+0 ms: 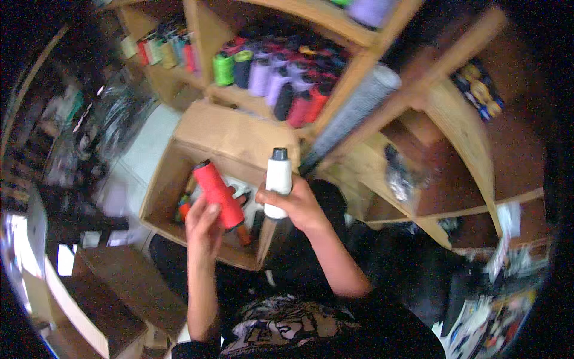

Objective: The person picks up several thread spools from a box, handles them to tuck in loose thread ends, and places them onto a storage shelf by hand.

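A red thread spool (219, 192) is gripped by my left hand (203, 224), tilted, its dark ends showing. My right hand (299, 203) is closed around a white thread spool (278, 179) with a black top, held nearly upright. Both spools are apart from each other, above an open cardboard box (156, 197). Inside the box lie several spools, among them an orange-red one (184, 207); my hands hide part of the contents.
Ahead stands a wooden shelf (197, 36) with several lilac, green, red and dark spools. A grey fabric roll (353, 113) leans beside it. Wooden shelving (448, 113) fills the right side. Plastic-wrapped goods (122, 110) lie at left, above cardboard boxes (119, 281).
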